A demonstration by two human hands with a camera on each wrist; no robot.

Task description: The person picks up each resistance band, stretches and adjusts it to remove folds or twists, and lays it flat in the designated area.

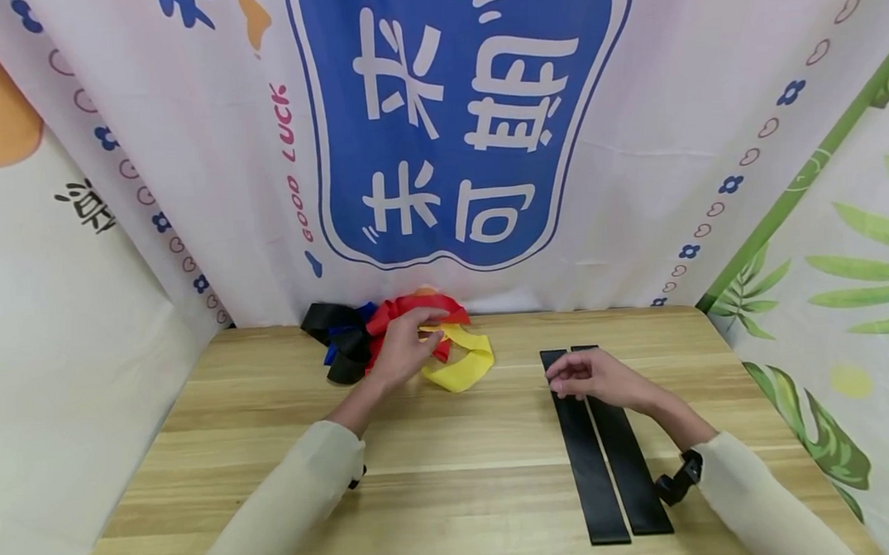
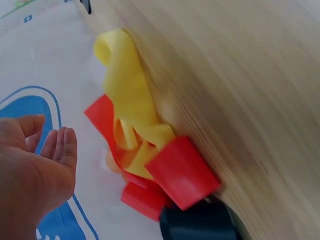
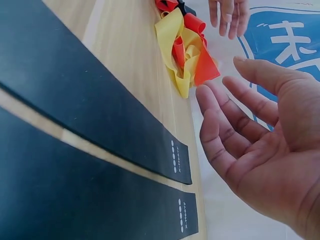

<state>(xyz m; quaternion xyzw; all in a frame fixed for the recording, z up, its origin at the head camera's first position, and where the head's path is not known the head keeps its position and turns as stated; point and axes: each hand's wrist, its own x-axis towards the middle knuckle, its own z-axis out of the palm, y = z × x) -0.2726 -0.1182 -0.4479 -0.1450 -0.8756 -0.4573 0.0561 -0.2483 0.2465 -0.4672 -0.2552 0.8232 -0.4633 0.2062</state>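
Both hands are empty, fingers loosely curved: the left hand (image 1: pixel 406 347) near the yellow band (image 1: pixel 458 378) and red band (image 1: pixel 446 305), heaped at the table's (image 1: pixel 468 475) far edge; the right hand (image 1: pixel 605 380) near two flat black bands (image 1: pixel 593 470) toward its right edge. Material appears light, limp, grippy; pinch flat bands at their short ends.

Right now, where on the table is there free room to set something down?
Bare table lies between the heaped bands and two black strips, and left of the left sleeve. Crowded: the back, around the left hand.
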